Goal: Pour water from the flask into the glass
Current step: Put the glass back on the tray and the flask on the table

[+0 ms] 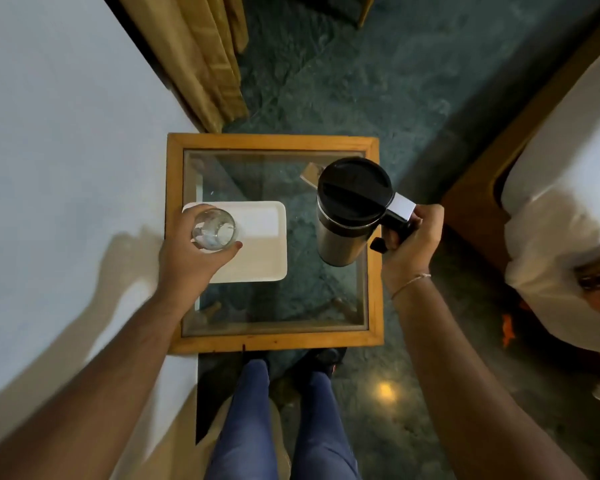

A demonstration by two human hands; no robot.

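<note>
My right hand point(409, 244) grips the black handle of a steel flask point(340, 233) with a black lid, held upright above the right side of the glass-topped table point(274, 341). A clear drinking glass point(213, 229) sits in my left hand point(187, 258), fingers wrapped around its side, above the left end of a white tray point(260, 244). The glass stands upright; whether it holds any water I cannot tell. Flask and glass are apart, roughly a tray's width between them.
The small square table has a wooden frame and stands against a pale wall point(66, 150) on the left. A curtain point(194, 57) hangs behind it. A bed with white bedding point(551, 220) lies to the right. My legs point(281, 417) are at the table's near edge.
</note>
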